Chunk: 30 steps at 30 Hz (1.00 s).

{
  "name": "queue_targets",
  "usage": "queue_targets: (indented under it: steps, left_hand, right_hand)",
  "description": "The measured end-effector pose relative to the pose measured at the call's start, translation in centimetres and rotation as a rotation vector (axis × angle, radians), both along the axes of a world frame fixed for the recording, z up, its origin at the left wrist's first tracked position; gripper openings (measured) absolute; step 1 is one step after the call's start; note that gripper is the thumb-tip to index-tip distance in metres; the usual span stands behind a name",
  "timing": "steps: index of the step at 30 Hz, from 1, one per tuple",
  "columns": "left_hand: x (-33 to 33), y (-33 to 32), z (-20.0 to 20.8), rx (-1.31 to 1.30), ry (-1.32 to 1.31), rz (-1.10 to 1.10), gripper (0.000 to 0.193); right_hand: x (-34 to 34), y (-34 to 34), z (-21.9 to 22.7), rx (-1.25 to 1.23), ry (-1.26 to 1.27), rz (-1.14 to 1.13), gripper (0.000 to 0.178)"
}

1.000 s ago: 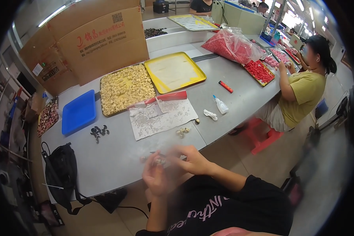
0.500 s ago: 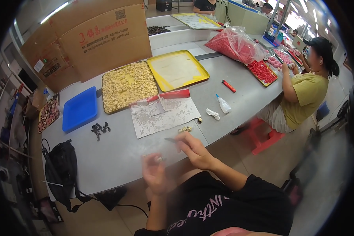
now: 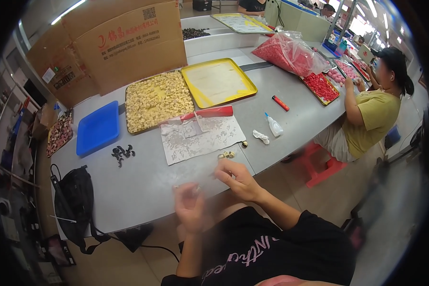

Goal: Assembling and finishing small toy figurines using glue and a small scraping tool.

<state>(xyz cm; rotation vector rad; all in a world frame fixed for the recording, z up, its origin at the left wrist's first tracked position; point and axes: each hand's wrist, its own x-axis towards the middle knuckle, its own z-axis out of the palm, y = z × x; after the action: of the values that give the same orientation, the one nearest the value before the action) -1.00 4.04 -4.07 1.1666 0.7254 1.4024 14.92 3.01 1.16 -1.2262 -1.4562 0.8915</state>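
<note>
At the bottom center of the frame, a worker's left hand (image 3: 189,209) curls loosely, thumb and fingers closed about a small pale piece (image 3: 196,190), its details blurred. Just to the right, the right hand (image 3: 240,180) is bent into a pinch on a thin dark tool (image 3: 213,175), also indistinct. Above the hands, near mid-frame, pale scraps (image 3: 228,155) lie beside a gray-flecked white sheet (image 3: 200,150); a blue tray (image 3: 97,128) sits at center left.
</note>
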Motion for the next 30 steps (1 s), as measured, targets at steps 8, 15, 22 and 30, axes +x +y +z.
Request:
queue_targets:
  steps: [8,15,22,30]
  left_hand:
    - [0.4,1.0,0.1,-0.022,-0.046,0.017,0.025]
    - [0.9,2.7,2.0,-0.042,-0.065,-0.027,0.024]
    - [2.8,4.1,2.0,-0.031,-0.05,-0.003,0.025]
    - [4.0,4.8,1.2,0.004,0.01,-0.022,0.028]
  right_hand:
    - [0.8,1.7,0.6,0.068,-0.074,0.003,0.016]
    - [1.6,3.6,1.5,0.114,-0.13,0.018,0.019]
    - [2.7,6.0,1.8,0.154,-0.19,0.009,0.018]
    - [3.9,8.7,0.8,0.161,-0.184,0.007,0.019]
